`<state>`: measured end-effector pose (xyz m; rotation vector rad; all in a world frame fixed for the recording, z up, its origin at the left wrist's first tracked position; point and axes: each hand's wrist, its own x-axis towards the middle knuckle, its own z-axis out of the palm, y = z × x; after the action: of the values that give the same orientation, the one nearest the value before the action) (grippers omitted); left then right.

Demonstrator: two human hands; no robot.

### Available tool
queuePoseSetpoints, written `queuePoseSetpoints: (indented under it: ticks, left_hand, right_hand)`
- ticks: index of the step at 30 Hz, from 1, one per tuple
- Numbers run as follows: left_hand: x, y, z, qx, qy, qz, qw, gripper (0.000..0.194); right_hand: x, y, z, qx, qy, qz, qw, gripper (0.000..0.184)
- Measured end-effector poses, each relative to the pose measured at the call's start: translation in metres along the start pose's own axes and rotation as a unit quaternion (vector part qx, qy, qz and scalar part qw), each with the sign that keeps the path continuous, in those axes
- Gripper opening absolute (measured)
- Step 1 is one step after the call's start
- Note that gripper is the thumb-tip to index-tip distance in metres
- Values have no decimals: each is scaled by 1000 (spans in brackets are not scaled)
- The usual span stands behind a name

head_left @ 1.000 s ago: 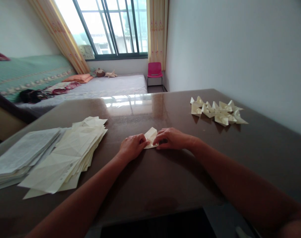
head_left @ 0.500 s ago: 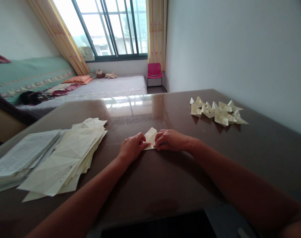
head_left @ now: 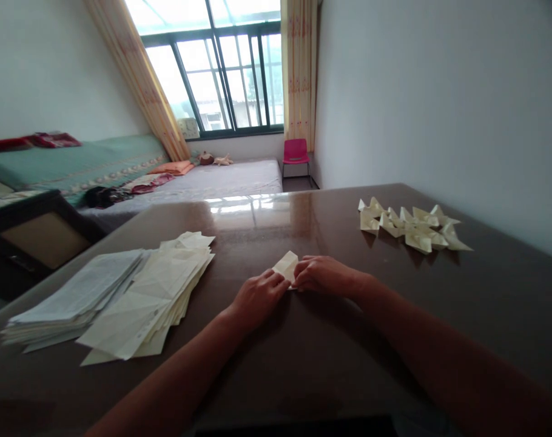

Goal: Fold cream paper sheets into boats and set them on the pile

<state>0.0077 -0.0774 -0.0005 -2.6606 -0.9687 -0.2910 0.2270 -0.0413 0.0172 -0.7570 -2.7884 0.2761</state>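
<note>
A small piece of folded cream paper (head_left: 286,264) lies on the brown tabletop (head_left: 276,346) in front of me. My left hand (head_left: 261,295) is closed on its near left edge, thumb and fingers pressing the paper. On the right edge, my right hand (head_left: 324,274) pinches it with bent fingers. The paper's far end points away from me, and its near part is mostly covered by my fingertips.
To the left lie a fanned stack of creased cream sheets (head_left: 148,291) and a pile of printed paper (head_left: 85,285). Several folded paper shapes (head_left: 412,227) stand at the right, near the wall (head_left: 440,103). A bed (head_left: 239,176) and pink chair (head_left: 295,152) are beyond the table.
The view has tilted up and shifted left, so everything sits lower and farther right. My left fingers have closed in over the paper's near edge; my right hand keeps its pinch.
</note>
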Motion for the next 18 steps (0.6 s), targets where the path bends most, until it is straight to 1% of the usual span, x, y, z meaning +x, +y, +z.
queuePoseSetpoints:
  ticks: [3, 8, 14, 18]
  left_hand:
    - [-3, 5, -1, -4, 1, 16, 1000, 23]
    - [-4, 8, -5, -15, -20, 19, 1000, 26]
    - [-7, -5, -13, -62, -25, 15, 998, 27]
    - [-9, -12, -13, -67, -26, 2, 997, 26]
  right_hand:
    - [0, -2, -1, -9, -4, 14, 1000, 23]
    - [-5, -12, -5, -64, -43, 10, 997, 24]
    - [-11, -32, -5, -129, -75, 30, 988, 22]
    - [-13, -41, -6, -146, -87, 53, 984, 21]
